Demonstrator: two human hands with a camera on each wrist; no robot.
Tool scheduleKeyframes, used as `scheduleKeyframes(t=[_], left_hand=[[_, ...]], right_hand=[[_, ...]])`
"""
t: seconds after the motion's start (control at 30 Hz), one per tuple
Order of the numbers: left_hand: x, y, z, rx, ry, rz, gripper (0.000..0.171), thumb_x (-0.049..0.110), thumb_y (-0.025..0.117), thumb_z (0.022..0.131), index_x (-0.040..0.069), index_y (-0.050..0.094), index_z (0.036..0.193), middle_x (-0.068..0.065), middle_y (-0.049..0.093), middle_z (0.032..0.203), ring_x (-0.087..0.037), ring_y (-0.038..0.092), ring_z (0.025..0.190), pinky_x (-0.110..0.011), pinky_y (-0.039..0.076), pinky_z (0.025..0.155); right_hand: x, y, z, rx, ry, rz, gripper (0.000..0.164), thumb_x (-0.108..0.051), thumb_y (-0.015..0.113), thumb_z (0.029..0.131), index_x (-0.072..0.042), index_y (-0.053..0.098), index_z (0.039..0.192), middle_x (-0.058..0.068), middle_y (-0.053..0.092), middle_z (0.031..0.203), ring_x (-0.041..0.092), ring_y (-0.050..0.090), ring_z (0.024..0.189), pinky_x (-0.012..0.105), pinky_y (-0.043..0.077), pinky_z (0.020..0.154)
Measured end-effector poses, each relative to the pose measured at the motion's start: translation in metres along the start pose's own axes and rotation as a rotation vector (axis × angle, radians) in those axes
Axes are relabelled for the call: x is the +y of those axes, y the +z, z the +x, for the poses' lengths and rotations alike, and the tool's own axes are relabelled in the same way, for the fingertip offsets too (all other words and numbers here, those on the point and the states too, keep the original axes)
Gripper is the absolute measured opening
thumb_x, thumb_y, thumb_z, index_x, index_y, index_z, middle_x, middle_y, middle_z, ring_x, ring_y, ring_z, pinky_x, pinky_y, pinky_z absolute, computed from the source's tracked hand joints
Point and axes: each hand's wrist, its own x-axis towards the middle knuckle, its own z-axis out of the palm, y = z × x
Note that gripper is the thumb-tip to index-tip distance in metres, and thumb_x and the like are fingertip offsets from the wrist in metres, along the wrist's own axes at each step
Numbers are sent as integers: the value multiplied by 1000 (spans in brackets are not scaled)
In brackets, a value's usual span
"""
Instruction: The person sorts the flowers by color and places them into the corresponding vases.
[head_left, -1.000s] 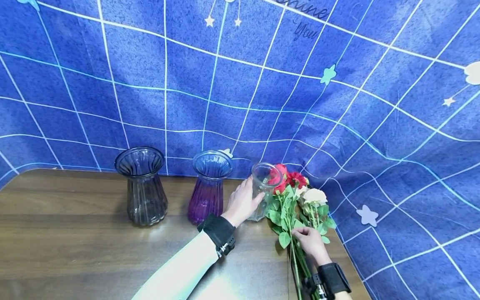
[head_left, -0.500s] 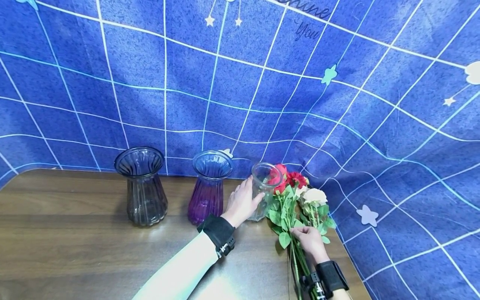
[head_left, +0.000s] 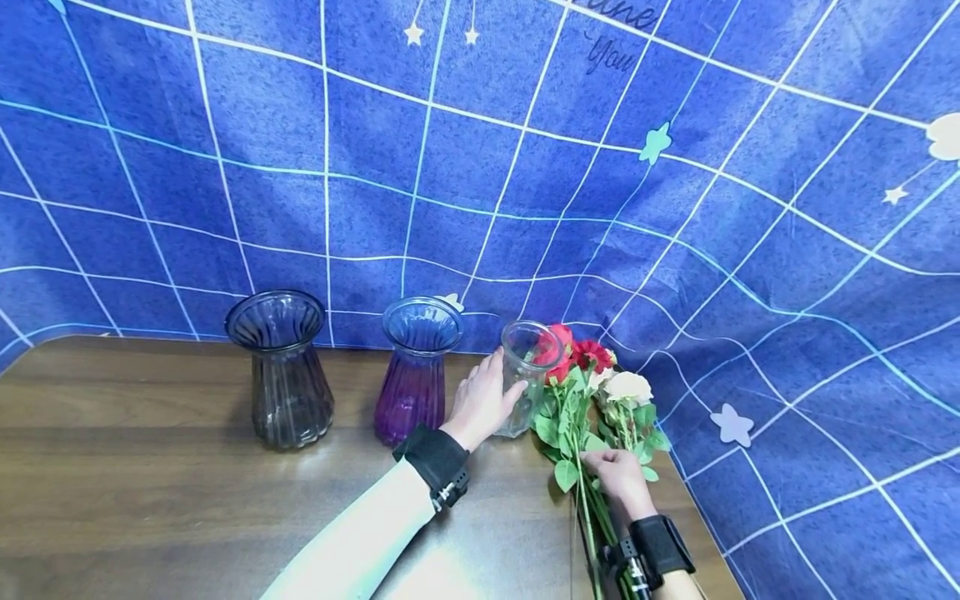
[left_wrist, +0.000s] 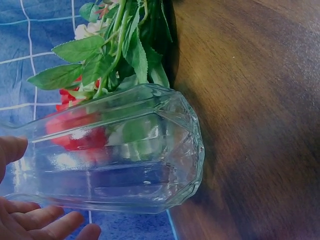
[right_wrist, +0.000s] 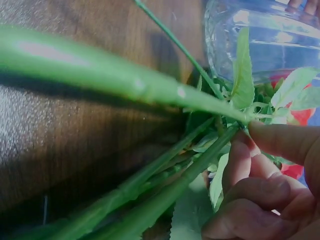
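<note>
In the head view, my left grip goes around the clear vase, which stands upright on the surface. The flowers lie just beside it, on its right, and there my right grip pinches at the stems. The purple vase and the dark vase stand farther left. I judge the work to be early: both grips have their hold, but every flower that I see is outside the vases, so most seems left.

In the left wrist view, the thumb and the fingers hold the clear vase from opposite sides. Its glass is ribbed and shiny; red blooms show through it.

In the right wrist view, the pinched stem looks smooth and green, with toothed leaves near the fingertips.
</note>
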Motion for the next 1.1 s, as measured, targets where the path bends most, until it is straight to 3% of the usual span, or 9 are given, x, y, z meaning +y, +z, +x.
scheduleKeyframes(t=[0.3,0.47,0.77,0.93,1.1], left_hand=[[-1,-1,1,6,3,-12,67,41,55,91,-1,37,140,-19,51,135,-34,53,118,-51,45,93],[-1,-1,0,3,-3,-21,67,41,56,91,-1,37,140,-19,51,135,-34,53,119,-51,45,93],[-4,2,-1,10,-5,-7,66,41,56,91,1,38,140,-18,52,134,-34,54,117,-51,46,91],[-3,3,-1,23,4,5,66,41,56,91,1,39,139,-17,53,134,-33,54,116,-50,47,90],[-3,2,-1,19,3,7,66,41,56,91,1,39,140,-17,52,134,-33,54,118,-49,46,91]], right_hand=[[-3,2,0,43,-23,-31,21,-17,64,85,2,72,87,8,68,83,11,49,69,25,37,63],[-3,5,-1,85,-32,-104,19,-19,66,84,-2,72,82,5,68,78,12,49,65,25,36,59],[-5,6,-3,88,-44,-189,18,-19,64,81,-3,72,81,9,70,84,15,55,70,27,41,60],[-10,9,-3,157,-114,-263,13,-12,59,72,-10,58,58,-2,54,60,13,46,57,25,38,53],[-14,9,-4,175,-113,-333,22,-16,58,71,-16,46,53,-2,49,57,14,47,55,27,37,52]])
